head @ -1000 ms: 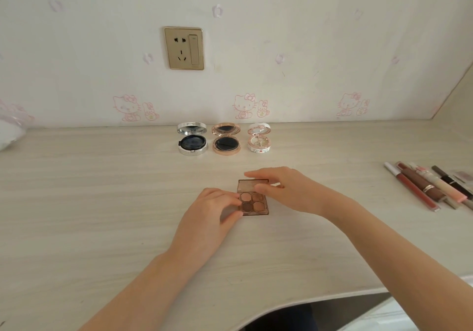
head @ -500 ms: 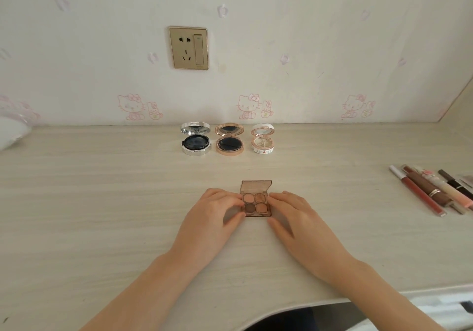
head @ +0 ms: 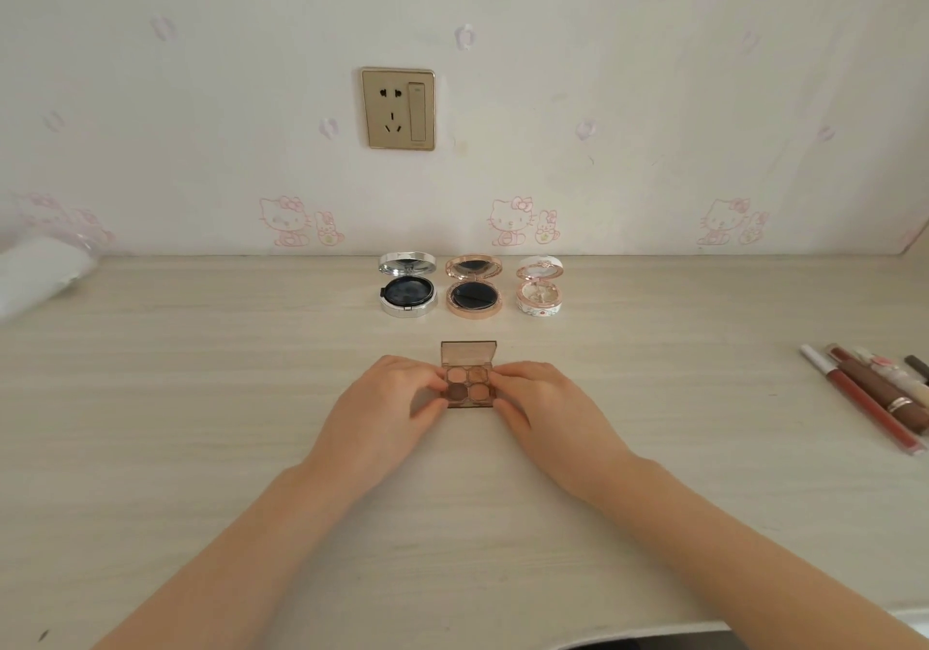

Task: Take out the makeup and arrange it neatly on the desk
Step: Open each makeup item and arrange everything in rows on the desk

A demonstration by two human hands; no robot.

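Eyeshadow palette (head: pixel 468 382) open, four pans inside; left hand (head: pixel 397 411), right hand (head: pixel 545 411) pinch its sides.

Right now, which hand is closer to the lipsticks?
The right hand. It grips the right side of the eyeshadow palette, well left of the lipsticks; the left hand grips the other side, farther away.

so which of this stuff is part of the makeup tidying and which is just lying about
Job: eyeshadow palette, held by left hand and right hand; silver compact, gold compact, white compact, all open; lipsticks and pencils at the right.
Lying about: wall socket; white bundle at the left edge.
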